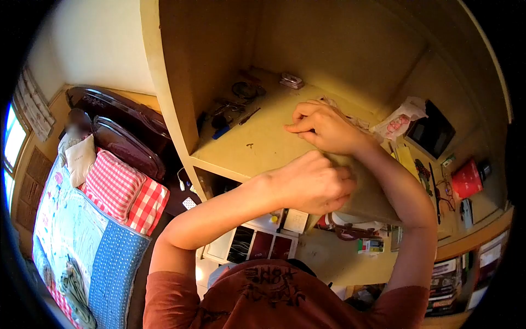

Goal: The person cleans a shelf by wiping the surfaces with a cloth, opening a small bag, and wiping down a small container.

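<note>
My left hand (312, 182) is closed in a fist over the front edge of a pale cabinet shelf (263, 156); whatever it may hold is hidden inside the fingers. Just beyond it, my right hand (327, 127) is curled above the same shelf, thumb and fingers pressed together. I cannot make out anything between them. The two hands are close to each other, the right one farther in. Left of them lies a tiny dark piece (250, 146) on the shelf. Behind the right hand, part of a crumpled pale wrapper (356, 122) shows.
Deeper on the shelf are a small pink pack (291, 80), a blue-handled tool (221, 132) and dark clutter. To the right stand a plastic bag (402, 120), a dark flat panel (432, 130) and a red container (467, 179). A bed (82, 219) is at left.
</note>
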